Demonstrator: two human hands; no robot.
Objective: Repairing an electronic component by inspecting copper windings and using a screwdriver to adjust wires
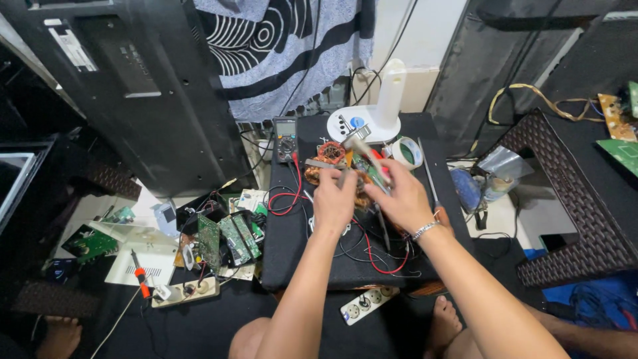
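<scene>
On a small black-topped table (312,259) lies a circuit board with copper coils (332,154). My left hand (334,199) is closed over its near part, gripping a thin grey tool that points toward the board. My right hand (401,197), a bracelet at its wrist, pinches another slim metal tool whose tip rises over the board toward the lamp base. Which tools these are stays unclear. Red and black probe leads (287,199) trail from a multimeter (286,138) at the table's far left.
A white lamp base (369,119) and a tape roll (407,151) stand at the table's back. Loose circuit boards (229,238), a power strip (185,291) and an orange-handled screwdriver (140,278) litter the floor left. Another strip (362,306) lies below. A wicker stool (571,206) stands right.
</scene>
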